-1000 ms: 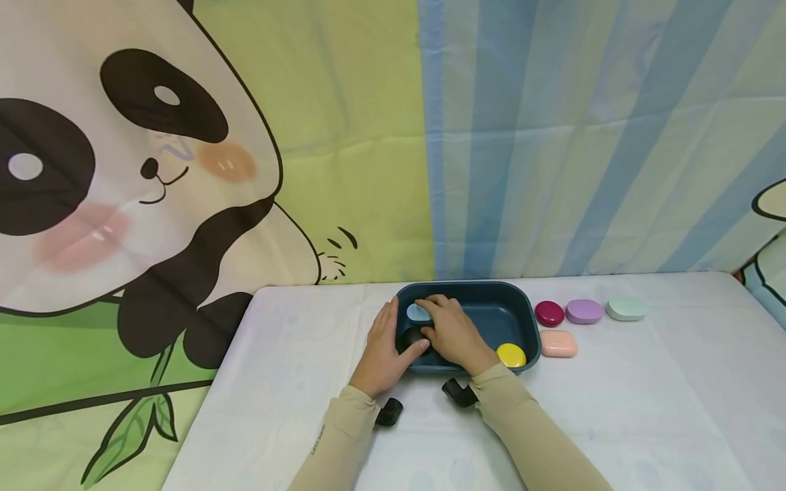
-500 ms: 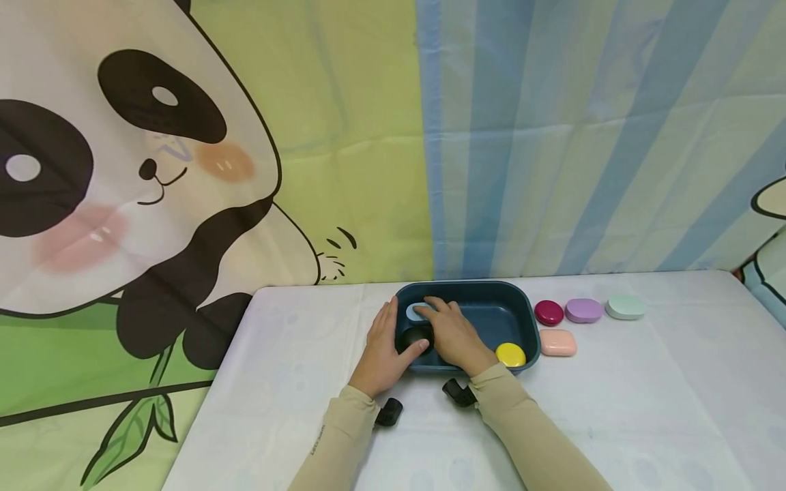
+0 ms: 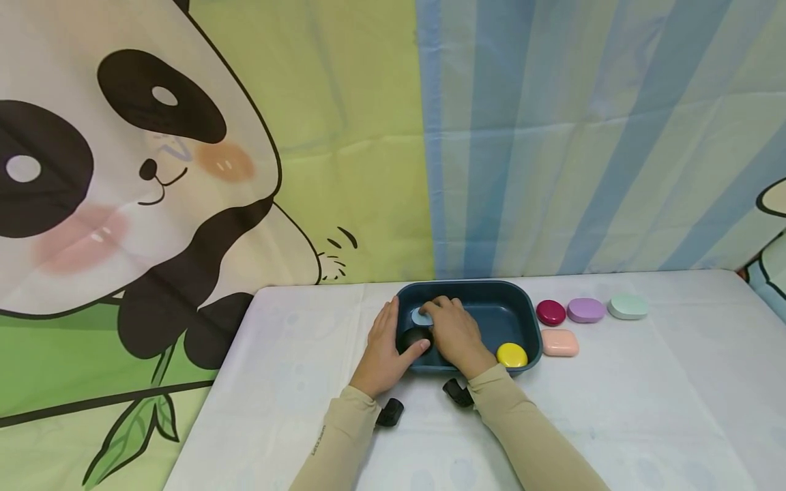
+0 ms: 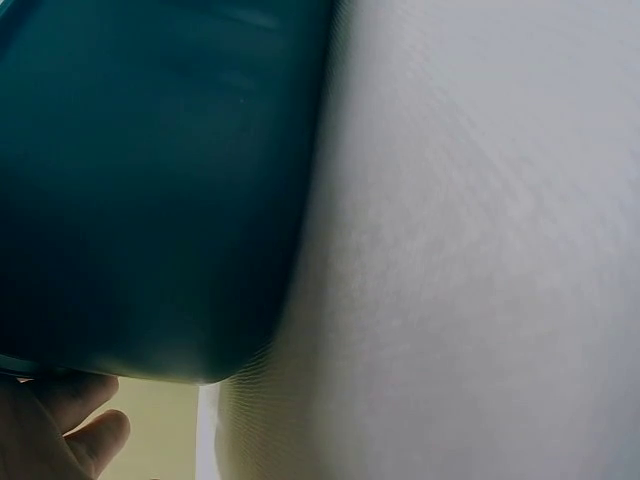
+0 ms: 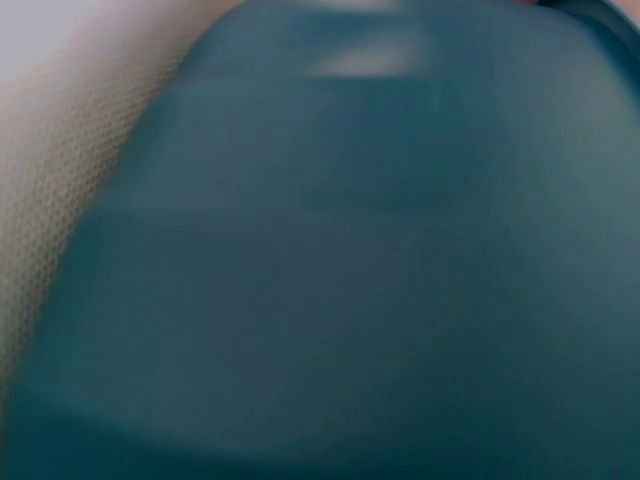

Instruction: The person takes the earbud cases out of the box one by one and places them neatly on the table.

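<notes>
A dark blue basin (image 3: 491, 320) stands on the white-covered table. My left hand (image 3: 383, 354) rests along its left rim, fingers extended and thumb reaching over a round black soap (image 3: 415, 337) inside. In the left wrist view, fingers (image 4: 75, 400) show at the basin's edge (image 4: 160, 200). My right hand (image 3: 456, 333) reaches into the basin, its curled fingers at a light blue soap (image 3: 421, 317) just behind the black one; its thumb is hidden. A round yellow soap (image 3: 512, 354) lies in the basin's near right corner. The basin's outer wall (image 5: 320, 300) fills the right wrist view.
Right of the basin lie a dark red round soap (image 3: 550, 312), a purple oval soap (image 3: 586, 310), a mint green soap (image 3: 628, 307) and a peach soap (image 3: 559, 342). A printed panda cloth (image 3: 356, 136) hangs behind the table (image 3: 307, 382).
The light blue soap has shifted slightly right and nearer inside the basin, with my right fingers on it. More of the black soap shows than a second ago. My left hand stays in place.
</notes>
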Available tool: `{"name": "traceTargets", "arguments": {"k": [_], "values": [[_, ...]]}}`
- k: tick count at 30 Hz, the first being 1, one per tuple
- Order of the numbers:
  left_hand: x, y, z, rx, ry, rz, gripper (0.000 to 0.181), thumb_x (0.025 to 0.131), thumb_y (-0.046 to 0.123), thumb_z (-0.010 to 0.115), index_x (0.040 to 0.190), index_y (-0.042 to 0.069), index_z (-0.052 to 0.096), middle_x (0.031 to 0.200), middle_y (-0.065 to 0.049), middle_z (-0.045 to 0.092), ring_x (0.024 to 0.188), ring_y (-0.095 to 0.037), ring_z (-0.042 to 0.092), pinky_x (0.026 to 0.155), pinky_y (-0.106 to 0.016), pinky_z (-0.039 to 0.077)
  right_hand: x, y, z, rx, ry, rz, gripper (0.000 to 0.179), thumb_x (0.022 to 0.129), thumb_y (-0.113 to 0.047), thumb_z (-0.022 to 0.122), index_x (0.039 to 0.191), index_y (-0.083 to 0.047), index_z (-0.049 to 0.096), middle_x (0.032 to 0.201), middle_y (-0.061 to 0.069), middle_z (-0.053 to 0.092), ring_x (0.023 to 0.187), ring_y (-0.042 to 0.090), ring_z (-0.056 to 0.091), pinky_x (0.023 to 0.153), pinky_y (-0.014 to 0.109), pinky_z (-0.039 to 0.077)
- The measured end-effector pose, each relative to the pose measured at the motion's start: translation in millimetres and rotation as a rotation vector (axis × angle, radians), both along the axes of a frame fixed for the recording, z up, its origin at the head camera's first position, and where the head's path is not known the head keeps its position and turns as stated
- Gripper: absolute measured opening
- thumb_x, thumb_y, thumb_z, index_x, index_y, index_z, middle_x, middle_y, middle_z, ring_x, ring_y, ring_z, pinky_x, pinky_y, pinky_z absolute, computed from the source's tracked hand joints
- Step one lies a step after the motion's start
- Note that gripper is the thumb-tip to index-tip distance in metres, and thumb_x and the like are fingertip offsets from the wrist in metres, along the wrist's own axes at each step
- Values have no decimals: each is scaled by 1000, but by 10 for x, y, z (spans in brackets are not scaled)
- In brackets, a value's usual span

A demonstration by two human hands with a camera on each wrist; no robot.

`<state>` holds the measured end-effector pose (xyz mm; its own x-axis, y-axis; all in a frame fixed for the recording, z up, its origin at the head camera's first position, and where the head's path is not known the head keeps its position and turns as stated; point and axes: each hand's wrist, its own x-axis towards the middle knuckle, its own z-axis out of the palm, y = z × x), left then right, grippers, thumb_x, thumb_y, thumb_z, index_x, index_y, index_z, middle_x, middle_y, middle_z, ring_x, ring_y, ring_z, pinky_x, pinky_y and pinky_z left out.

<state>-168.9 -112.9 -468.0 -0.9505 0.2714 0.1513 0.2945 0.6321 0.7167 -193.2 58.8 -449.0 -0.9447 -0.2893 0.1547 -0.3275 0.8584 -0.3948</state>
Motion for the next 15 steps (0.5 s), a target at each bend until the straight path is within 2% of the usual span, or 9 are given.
{"name": "traceTargets", "arguments": {"k": [5, 15], "values": [[-1, 3, 0, 4, -7, 3, 95, 95, 44, 68, 162, 8, 11, 167, -11, 17, 153, -32, 11, 120, -58, 15, 9, -2, 22, -9, -4, -54, 33, 87, -6, 78, 119, -11, 70, 122, 14, 63, 105, 33, 57, 86, 48, 54], [-5, -4, -6, -2, 2, 1, 96, 95, 44, 68, 162, 7, 11, 166, -13, 17, 153, -34, 13, 120, -56, 15, 16, -11, 25, 17, -81, -101, 47, 87, -9, 80, 131, 1, 64, 120, 21, 61, 105, 35, 56, 88, 48, 53]]}}
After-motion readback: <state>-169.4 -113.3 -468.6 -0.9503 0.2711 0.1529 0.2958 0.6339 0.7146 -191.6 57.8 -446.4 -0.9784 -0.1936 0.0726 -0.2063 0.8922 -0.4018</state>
